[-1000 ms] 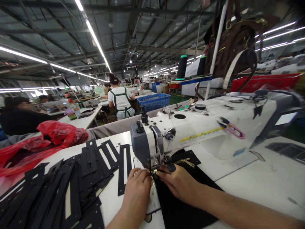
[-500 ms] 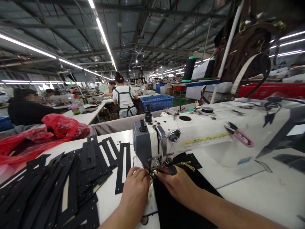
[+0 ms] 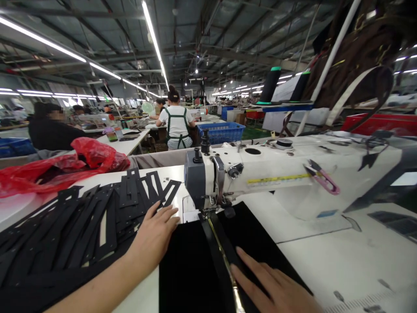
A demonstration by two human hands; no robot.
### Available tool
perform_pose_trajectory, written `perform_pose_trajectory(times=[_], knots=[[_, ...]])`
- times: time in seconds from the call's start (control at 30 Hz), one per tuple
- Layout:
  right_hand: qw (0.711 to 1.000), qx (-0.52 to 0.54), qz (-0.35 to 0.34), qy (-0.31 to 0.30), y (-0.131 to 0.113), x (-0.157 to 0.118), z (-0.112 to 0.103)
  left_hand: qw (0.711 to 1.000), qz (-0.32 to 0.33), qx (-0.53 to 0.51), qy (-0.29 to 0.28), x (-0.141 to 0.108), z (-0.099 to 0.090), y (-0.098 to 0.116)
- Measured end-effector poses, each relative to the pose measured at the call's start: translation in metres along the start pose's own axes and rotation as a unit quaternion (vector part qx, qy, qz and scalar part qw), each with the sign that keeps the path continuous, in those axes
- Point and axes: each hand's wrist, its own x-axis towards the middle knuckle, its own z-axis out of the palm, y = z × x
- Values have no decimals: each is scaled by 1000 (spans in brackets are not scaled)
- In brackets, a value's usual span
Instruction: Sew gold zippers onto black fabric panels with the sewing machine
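Note:
A black fabric panel (image 3: 185, 265) lies on the sewing machine's bed, with a gold-toothed zipper (image 3: 220, 248) running lengthwise along it. The zipper's far end is under the presser foot of the white sewing machine (image 3: 234, 174). Spread over the panel just right of the zipper is my right hand (image 3: 276, 287), its fingers stretched out. My left hand (image 3: 154, 237) is open at the panel's far left corner. Its fingertips reach toward a black slotted frame piece (image 3: 172, 191); whether they touch it I cannot tell.
Many black slotted pieces (image 3: 81, 226) are heaped on the left. Behind them lies a red plastic bag (image 3: 87, 158). Pink-handled snips (image 3: 325, 180) rest on the machine arm, and thread cones (image 3: 270, 87) stand behind. Co-workers sit further back near a blue crate (image 3: 221, 132).
Both hands have left the needle area, the left going outward and the right nearer me. The black panel and zipper now lie spread before the needle. The nearest slotted frame piece has shifted away.

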Motion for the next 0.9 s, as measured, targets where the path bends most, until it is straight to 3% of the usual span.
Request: perform_pose_trajectory(times=[0.2,0.33,0.43,0.5,0.53,0.6,0.7,0.8,0.9], knots=[[999,-7,-9,36,-25,-12,-2,995,-4,-100,-9,-21,-12,38],[992,61,-3,112,-33,-6,-2,993,-17,-111,-29,-24,-14,53],[956,200,162,143,-18,14,-23,981,-45,-188,-29,-15,-16,69],[914,253,278,151,-2,31,-40,952,-61,-300,-29,-4,-17,83],[906,258,297,157,5,39,-48,932,-71,-355,-19,1,-17,89],[913,252,276,163,15,50,-57,904,-99,-413,46,11,-19,98],[935,248,201,152,20,55,-58,902,-101,-389,158,22,-22,100],[944,251,165,141,22,51,-58,916,-51,-356,179,28,-23,96],[955,161,150,199,15,44,-61,921,-8,-344,183,35,-22,92]])
